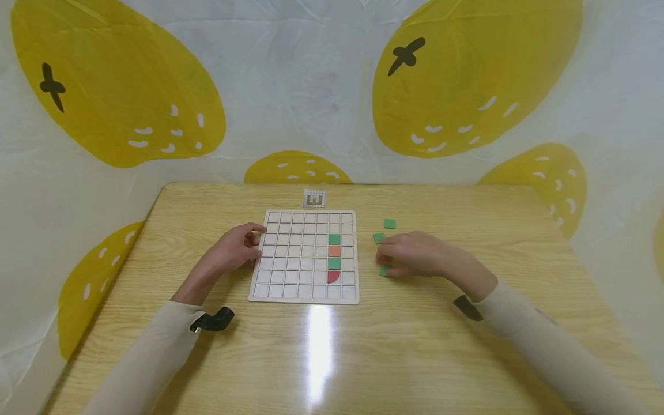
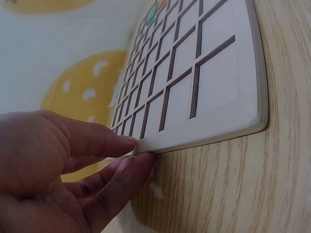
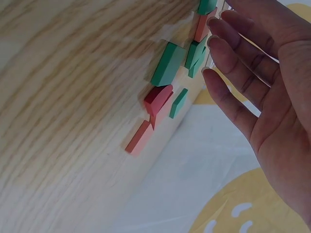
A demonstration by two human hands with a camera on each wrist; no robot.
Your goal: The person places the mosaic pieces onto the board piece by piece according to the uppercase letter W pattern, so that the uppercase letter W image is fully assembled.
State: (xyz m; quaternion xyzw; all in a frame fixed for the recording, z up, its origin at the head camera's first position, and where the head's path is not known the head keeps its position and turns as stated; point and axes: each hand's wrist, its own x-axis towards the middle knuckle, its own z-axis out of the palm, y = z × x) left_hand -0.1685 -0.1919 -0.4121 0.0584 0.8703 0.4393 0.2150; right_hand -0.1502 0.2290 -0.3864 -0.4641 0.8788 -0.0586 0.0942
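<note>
My left hand (image 1: pixel 236 248) rests at the left edge of a white square grid board (image 1: pixel 290 294), its thumb and a finger spaced along the rim. The left wrist view shows those fingertips right at the board's edge (image 2: pixel 194 133). In one column of the board lie a green square (image 1: pixel 334 238), an orange square (image 1: pixel 334 251), another green square (image 1: pixel 334 263) and a red rounded piece (image 1: pixel 334 277). My right hand (image 1: pixel 410 255) hovers over loose pieces, fingers loosely bent. Its wrist view shows a green tile (image 3: pixel 167 65), a red piece (image 3: pixel 158 99) and a pink tile (image 3: pixel 138 138).
A small pattern card (image 1: pixel 314 199) lies behind the board. Green tiles (image 1: pixel 390 223) show around the right hand, which hides other pieces from the head view. The wooden table (image 1: pixel 249 369) is backed by a white cloth with yellow fruit prints (image 1: pixel 290 167).
</note>
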